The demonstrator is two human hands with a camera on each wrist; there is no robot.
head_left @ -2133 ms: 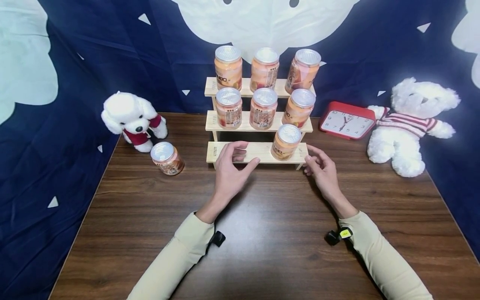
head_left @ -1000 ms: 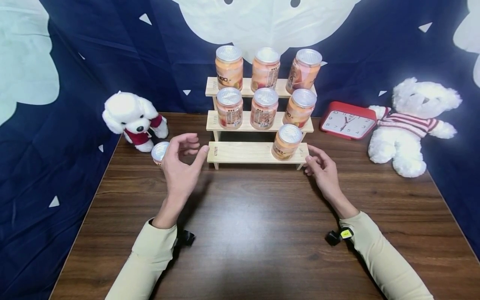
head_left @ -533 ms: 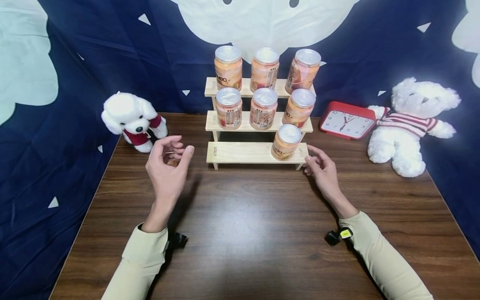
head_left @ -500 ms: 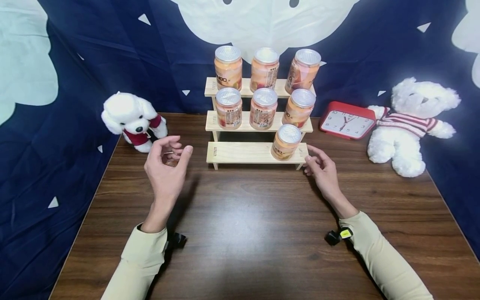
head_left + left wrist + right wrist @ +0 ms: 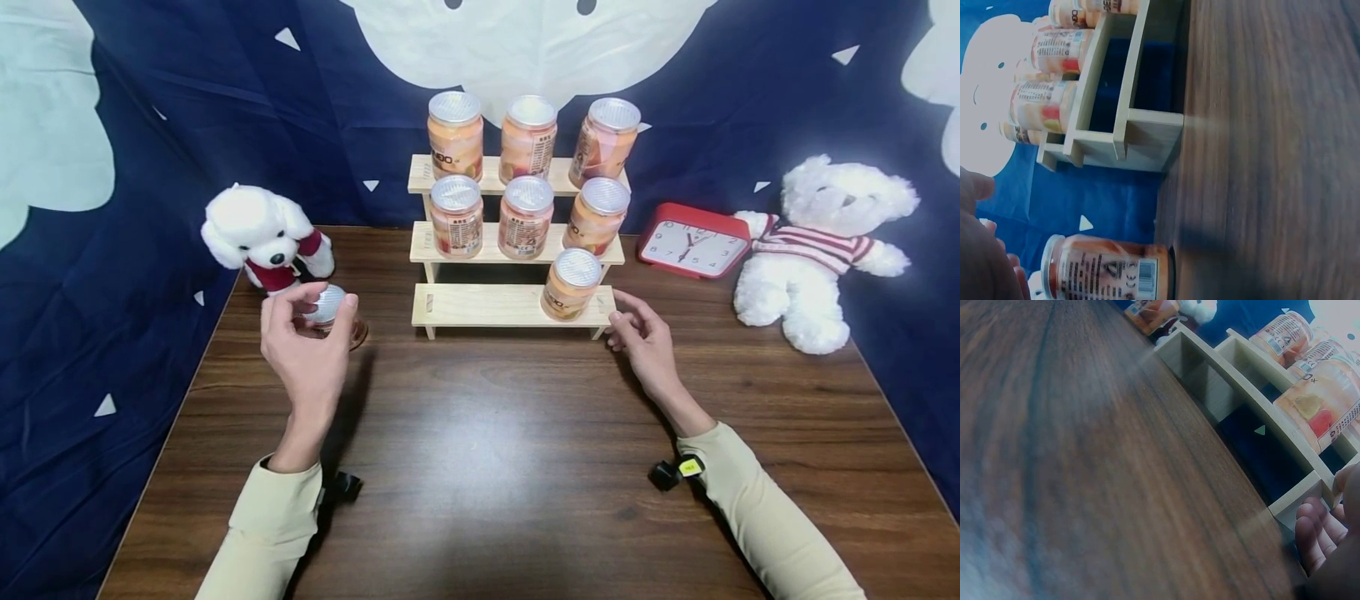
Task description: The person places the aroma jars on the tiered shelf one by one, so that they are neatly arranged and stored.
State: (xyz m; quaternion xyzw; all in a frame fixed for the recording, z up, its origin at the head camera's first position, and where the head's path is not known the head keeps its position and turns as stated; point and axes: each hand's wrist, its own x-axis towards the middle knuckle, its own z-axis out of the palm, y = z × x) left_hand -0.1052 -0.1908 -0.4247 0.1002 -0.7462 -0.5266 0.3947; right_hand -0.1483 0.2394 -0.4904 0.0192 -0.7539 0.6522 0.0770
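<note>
In the head view my left hand [image 5: 309, 354] hovers over an orange-labelled can [image 5: 327, 305] with a silver lid, which stands on the table at left. Thumb and fingers are spread either side of its lid. The left wrist view shows the can [image 5: 1110, 270] upright, with the thumb apart from it. My right hand [image 5: 648, 346] pinches the right end of the bottom step of a wooden three-step stand [image 5: 480, 307]; the thumb is at the front corner and the other fingers curl beside the end. One can [image 5: 570, 287] stands on that step, near this hand.
Three cans fill the top step, including a left one [image 5: 455, 137]; three more, such as the middle can [image 5: 527, 218], stand on the middle step. A white plush dog [image 5: 258, 229] sits behind the left can. A red clock [image 5: 693, 240] and plush bear [image 5: 817, 250] are at right.
My left hand has moved left from the front of the bottom step to above the lone can. My right hand and the cans have stayed where they were.
</note>
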